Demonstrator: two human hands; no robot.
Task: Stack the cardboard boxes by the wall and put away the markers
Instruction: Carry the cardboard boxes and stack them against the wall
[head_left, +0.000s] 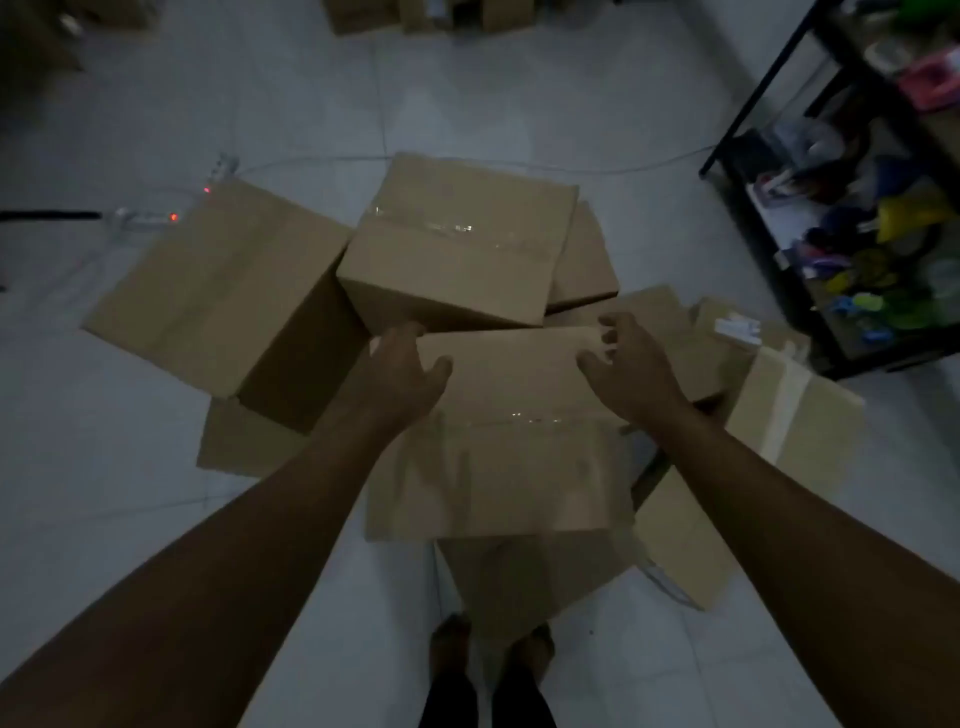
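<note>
While both bare arms stretch forward and down, the left hand (402, 364) and right hand (631, 364) hover with fingers loosely spread at the far corners of the nearest cardboard box (498, 441), gripping nothing. Just beyond the fingertips lies a taped box (457, 249), others scattered around on the pale tiled floor (130, 519). Well right of the right hand stands a black shelf rack (769, 260).

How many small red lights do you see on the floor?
2: one red light at the power strip upper left, another just below it, beside the big box. Others may be hidden.
</note>
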